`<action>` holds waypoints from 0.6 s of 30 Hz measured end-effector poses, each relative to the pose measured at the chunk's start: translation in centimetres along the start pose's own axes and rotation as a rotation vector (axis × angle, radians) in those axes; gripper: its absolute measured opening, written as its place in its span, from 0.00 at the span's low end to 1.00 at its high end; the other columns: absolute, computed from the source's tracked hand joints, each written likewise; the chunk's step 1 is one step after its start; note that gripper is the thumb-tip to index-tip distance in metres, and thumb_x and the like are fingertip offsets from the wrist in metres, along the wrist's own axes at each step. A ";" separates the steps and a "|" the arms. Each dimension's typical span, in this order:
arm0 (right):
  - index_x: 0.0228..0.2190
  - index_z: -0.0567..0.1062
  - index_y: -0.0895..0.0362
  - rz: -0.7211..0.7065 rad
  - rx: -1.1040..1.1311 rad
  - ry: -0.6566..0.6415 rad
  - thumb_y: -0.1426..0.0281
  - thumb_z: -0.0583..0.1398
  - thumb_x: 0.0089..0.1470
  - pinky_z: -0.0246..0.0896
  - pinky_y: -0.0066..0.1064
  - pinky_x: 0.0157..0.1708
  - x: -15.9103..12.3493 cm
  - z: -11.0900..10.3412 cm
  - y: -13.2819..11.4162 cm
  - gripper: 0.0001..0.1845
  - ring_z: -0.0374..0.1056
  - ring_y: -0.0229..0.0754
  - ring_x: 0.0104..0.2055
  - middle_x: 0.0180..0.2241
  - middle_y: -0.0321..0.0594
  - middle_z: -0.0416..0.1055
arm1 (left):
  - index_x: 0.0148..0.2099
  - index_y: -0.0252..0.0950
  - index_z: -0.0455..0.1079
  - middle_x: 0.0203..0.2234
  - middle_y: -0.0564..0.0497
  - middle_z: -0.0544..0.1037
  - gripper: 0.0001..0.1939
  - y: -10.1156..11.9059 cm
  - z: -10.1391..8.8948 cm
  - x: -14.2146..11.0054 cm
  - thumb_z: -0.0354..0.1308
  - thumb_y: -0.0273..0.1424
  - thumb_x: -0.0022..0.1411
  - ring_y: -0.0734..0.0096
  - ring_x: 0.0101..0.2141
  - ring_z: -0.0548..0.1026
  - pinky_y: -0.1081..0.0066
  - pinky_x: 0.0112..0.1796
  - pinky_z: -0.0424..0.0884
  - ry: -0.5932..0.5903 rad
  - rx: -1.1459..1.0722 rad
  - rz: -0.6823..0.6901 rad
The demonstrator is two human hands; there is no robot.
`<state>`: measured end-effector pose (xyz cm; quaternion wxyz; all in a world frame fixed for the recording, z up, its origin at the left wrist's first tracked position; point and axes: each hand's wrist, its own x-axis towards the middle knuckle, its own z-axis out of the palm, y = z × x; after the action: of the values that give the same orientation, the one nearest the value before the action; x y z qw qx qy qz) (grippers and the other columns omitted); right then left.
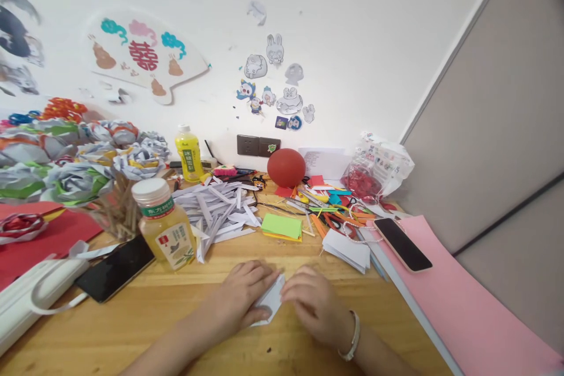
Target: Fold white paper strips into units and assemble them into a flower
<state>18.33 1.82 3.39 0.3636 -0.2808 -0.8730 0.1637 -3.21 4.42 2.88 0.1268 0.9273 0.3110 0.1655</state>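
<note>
A small folded piece of white paper (272,301) lies on the wooden table between my two hands. My left hand (241,292) holds it down from the left, thumb on its lower part and fingers along its upper edge. With fingers curled in, my right hand (312,302) pinches the paper's right edge; the fingertips partly hide that edge. A bracelet (351,336) circles my right wrist. Beyond my hands lies a stack of green paper slips (282,226), and a stack of white paper sheets (348,249) is to its right.
White paper strips (215,208) are heaped behind a large drink bottle (165,226). Paper flowers (79,179) and a black phone (115,268) occupy the left. A red balloon (286,168) rests near the wall. Another phone (403,245) lies on pink paper (467,299) at right.
</note>
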 end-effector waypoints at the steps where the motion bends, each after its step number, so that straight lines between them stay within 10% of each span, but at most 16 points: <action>1: 0.38 0.72 0.55 0.042 -0.038 0.012 0.79 0.50 0.52 0.60 0.34 0.42 0.0 -0.4 0.3 0.16 0.65 0.40 0.40 0.37 0.40 0.74 | 0.63 0.47 0.50 0.49 0.46 0.70 0.31 -0.1 0.2 0.0 0.54 0.42 0.60 0.58 0.49 0.65 0.59 0.49 0.62 -0.009 0.001 0.007; 7: 0.37 0.73 0.54 0.039 -0.380 -0.215 0.76 0.55 0.53 0.57 0.37 0.42 -0.3 -1.1 1.8 0.10 0.62 0.43 0.41 0.40 0.39 0.72 | 0.63 0.43 0.49 0.49 0.43 0.70 0.36 -0.9 0.1 0.0 0.57 0.45 0.56 0.55 0.48 0.67 0.57 0.48 0.63 0.083 0.149 -0.056; 14: 0.27 0.71 0.57 0.135 -0.676 -0.210 0.65 0.65 0.47 0.52 0.34 0.34 -0.4 -0.9 1.8 0.09 0.60 0.42 0.35 0.31 0.37 0.69 | 0.42 0.38 0.70 0.37 0.47 0.75 0.10 -0.8 -1.0 0.0 0.51 0.35 0.63 0.62 0.40 0.70 0.63 0.41 0.65 0.099 0.225 0.054; 18: 0.24 0.70 0.57 0.025 -0.725 -0.183 0.70 0.62 0.52 0.50 0.32 0.32 -0.4 -0.6 2.3 0.07 0.58 0.40 0.32 0.27 0.36 0.67 | 0.33 0.36 0.70 0.29 0.50 0.74 0.15 -0.5 -0.1 0.4 0.44 0.29 0.67 0.68 0.34 0.70 0.67 0.36 0.64 0.163 0.284 0.115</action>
<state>19.88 3.44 2.42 0.1588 -0.3860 -0.8998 -0.1272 -3.26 5.06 2.89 -0.0406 0.9357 0.2868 0.2016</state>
